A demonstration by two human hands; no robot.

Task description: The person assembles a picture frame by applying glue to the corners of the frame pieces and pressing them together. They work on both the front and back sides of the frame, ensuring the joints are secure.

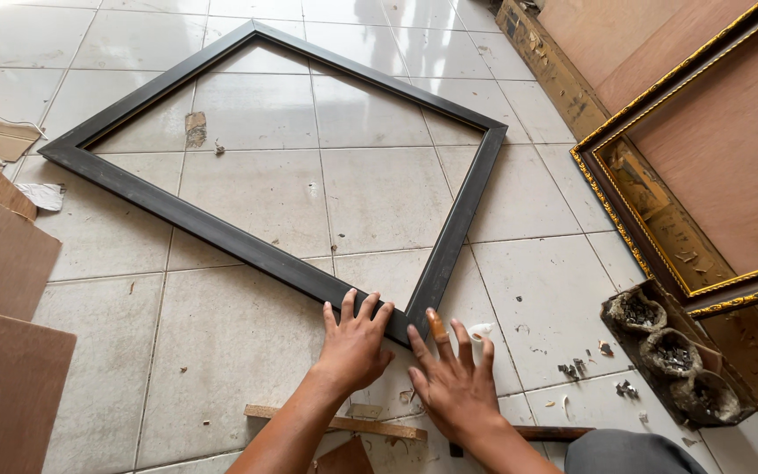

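Both hands at the frame point(265, 149) near corner: left hand point(354, 342) flat on it, right hand point(452, 377) just beside, fingers spread.

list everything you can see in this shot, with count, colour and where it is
picture frame: one, black, flat on the floor, centre
floor tiles: many, pale grey, throughout
ornate frame: one, gold-edged, right
boards: several, brown, left edge
tray: one, dark, with three small pouches of metal bits, lower right
wooden strip: one, light brown, bottom centre
paper scrap: one, white, left
left hand: one, flat on the frame's near corner
right hand: one, flat beside that corner, a taped finger
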